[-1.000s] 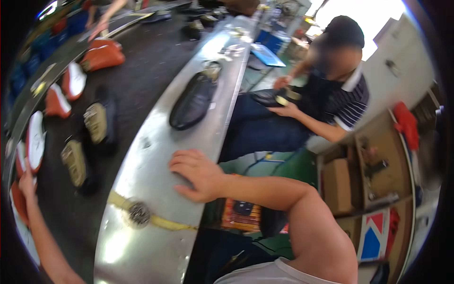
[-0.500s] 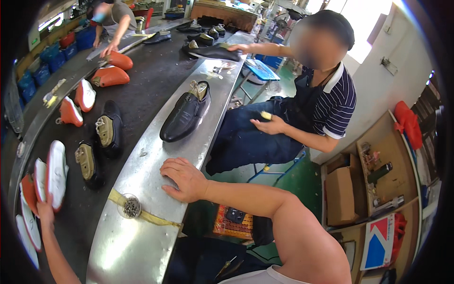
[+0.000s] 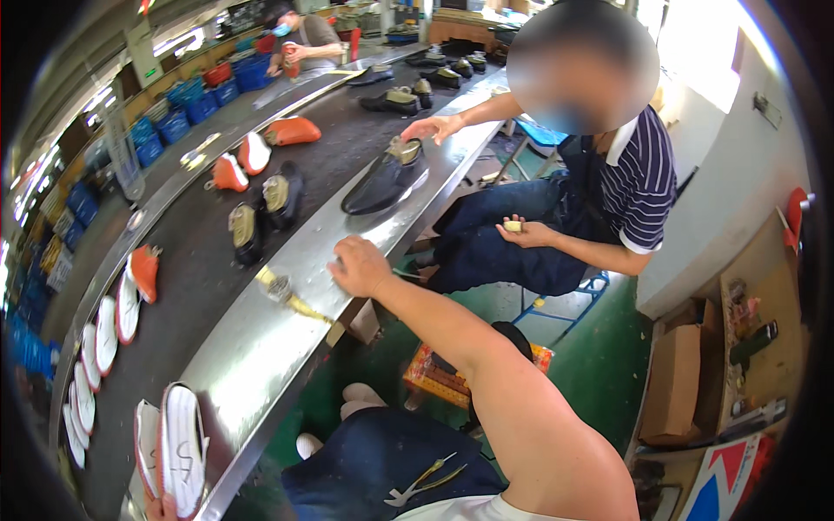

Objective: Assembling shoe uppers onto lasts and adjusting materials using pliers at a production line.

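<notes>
At the lower left, my left hand [image 3: 159, 509] grips a pair of orange shoe lasts with white insoles [image 3: 183, 447], their white undersides facing up; only a few fingers show at the near end. My right hand [image 3: 358, 266] lies on the inner edge of the metal bench top [image 3: 248, 347], fingers loosely bent and holding nothing. Just beyond it, a black shoe on a last [image 3: 388, 178] stands on the metal, with a co-worker's hand [image 3: 434, 128] at its heel. Near my right hand is a small clear cup [image 3: 278, 287] on yellow tape.
A row of white-soled orange lasts [image 3: 105, 333] lines the dark belt [image 3: 187, 295]. Two black shoes [image 3: 280, 196] stand farther along. The co-worker sits close on the right, holding a small pale piece [image 3: 514, 227]. Yellow-handled pincers [image 3: 426, 480] lie on my lap. Another person works at the far left.
My left hand has brought the pair of lasts from the belt's row toward me, over the metal bench. The co-worker's hand has moved to the black shoe. The view has shifted.
</notes>
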### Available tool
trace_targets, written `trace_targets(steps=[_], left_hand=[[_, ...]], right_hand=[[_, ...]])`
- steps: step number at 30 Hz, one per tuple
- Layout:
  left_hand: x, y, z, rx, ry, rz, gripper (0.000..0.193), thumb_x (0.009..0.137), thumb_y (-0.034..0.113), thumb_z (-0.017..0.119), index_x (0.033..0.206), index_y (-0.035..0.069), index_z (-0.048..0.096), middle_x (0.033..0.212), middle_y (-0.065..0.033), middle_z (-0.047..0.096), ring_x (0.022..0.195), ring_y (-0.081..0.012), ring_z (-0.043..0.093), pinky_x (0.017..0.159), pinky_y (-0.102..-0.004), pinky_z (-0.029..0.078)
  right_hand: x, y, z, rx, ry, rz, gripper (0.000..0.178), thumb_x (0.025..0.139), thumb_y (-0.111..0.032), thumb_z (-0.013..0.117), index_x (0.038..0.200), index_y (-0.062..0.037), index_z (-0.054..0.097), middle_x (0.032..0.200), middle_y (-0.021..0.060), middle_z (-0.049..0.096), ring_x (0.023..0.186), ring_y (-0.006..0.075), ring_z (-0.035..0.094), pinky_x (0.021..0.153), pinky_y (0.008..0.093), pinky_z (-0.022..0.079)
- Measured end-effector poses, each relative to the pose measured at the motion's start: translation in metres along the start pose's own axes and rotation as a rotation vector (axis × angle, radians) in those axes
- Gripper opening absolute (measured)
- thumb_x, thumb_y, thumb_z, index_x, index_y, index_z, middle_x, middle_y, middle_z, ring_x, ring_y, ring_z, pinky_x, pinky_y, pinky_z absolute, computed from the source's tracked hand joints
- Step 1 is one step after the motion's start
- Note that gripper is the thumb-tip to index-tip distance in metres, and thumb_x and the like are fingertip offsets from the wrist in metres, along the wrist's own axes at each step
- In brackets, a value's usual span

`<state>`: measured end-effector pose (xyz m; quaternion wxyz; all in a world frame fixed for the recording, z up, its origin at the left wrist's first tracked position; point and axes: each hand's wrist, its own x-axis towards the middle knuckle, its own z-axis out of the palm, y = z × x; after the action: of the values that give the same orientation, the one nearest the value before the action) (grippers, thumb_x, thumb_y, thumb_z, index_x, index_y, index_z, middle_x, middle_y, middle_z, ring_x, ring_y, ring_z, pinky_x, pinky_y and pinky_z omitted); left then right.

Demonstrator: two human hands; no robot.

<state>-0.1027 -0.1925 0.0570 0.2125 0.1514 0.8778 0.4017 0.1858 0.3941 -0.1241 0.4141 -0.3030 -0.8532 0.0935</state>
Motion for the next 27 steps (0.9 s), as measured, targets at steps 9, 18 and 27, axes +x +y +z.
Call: trace_targets(steps=[9, 18, 27], left_hand=[[-0.031, -0.064, 0.052, 0.635, 0.202, 0.615, 0.066, 0.093, 0.020, 0.066, 0.149, -0.005, 0.040, 0.162, -0.0372, 0.014, 0.153, -0.0520, 0.012, 0.125, -0.0515, 0.013], [0.080, 0.077, 0.118, 0.934, -0.179, 0.180, 0.095, 0.087, 0.058, 0.069, 0.153, -0.002, 0.037, 0.145, -0.0276, 0.053, 0.135, -0.0393, 0.052, 0.112, -0.0446, 0.041], [0.101, 0.042, 0.106, 0.312, -0.187, 0.260, 0.058, 0.093, 0.034, 0.072, 0.143, 0.007, 0.055, 0.124, -0.0155, 0.068, 0.114, -0.0220, 0.065, 0.099, -0.0357, 0.050]], right_hand=[[-0.203, -0.127, -0.101, 0.245, -0.564, -0.163, 0.032, 0.085, -0.017, 0.071, 0.111, -0.0013, 0.061, 0.111, 0.0226, 0.061, 0.106, 0.0432, 0.058, 0.094, 0.0518, 0.046], [-0.380, -0.201, -0.183, 0.139, -1.113, -0.282, 0.046, 0.082, -0.041, 0.077, 0.108, -0.0056, 0.064, 0.107, 0.0135, 0.062, 0.103, 0.0339, 0.061, 0.084, 0.0468, 0.054], [-0.377, -0.206, -0.198, 0.004, -1.241, -0.098, 0.055, 0.085, -0.047, 0.076, 0.118, -0.0041, 0.063, 0.109, 0.0144, 0.063, 0.096, 0.0349, 0.067, 0.079, 0.0443, 0.056]])
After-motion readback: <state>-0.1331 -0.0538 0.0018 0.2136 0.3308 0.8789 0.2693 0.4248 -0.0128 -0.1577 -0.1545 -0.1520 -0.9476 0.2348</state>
